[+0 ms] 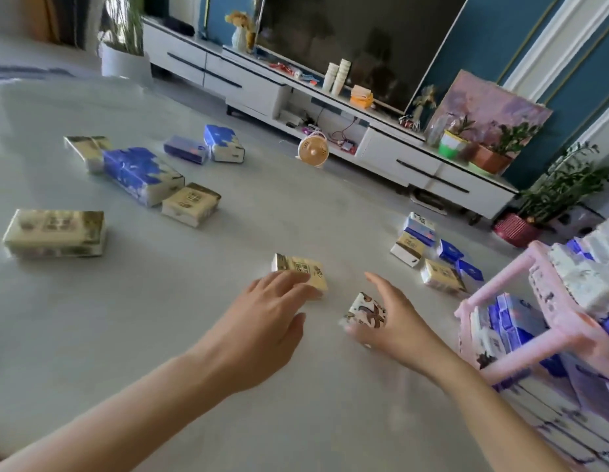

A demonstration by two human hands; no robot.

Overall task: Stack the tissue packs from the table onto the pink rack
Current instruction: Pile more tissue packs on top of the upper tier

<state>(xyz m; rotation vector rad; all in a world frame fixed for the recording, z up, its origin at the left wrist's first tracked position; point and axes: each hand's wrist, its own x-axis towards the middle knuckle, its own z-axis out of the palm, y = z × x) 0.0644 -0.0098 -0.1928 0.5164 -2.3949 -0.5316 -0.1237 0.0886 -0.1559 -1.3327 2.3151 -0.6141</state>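
Note:
On the pale table (143,335), my left hand (262,325) lies with straight fingers over the near edge of a small yellow tissue pack (303,269). My right hand (395,321) grips a small white pack with a brown pattern (364,310). The pink rack (500,284) stands at the right edge, its shelves filled with blue and white packs. More packs lie on the table: a large yellow one (54,233) at the left, a long blue one (139,173), a beige one (190,204), and a cluster of small packs (432,253) near the rack.
Further packs, blue (224,143) and gold (86,149), lie at the table's far left. Beyond the table a small round fan (312,152) sits on the floor before a white TV stand (432,165) with a television, cups and potted plants.

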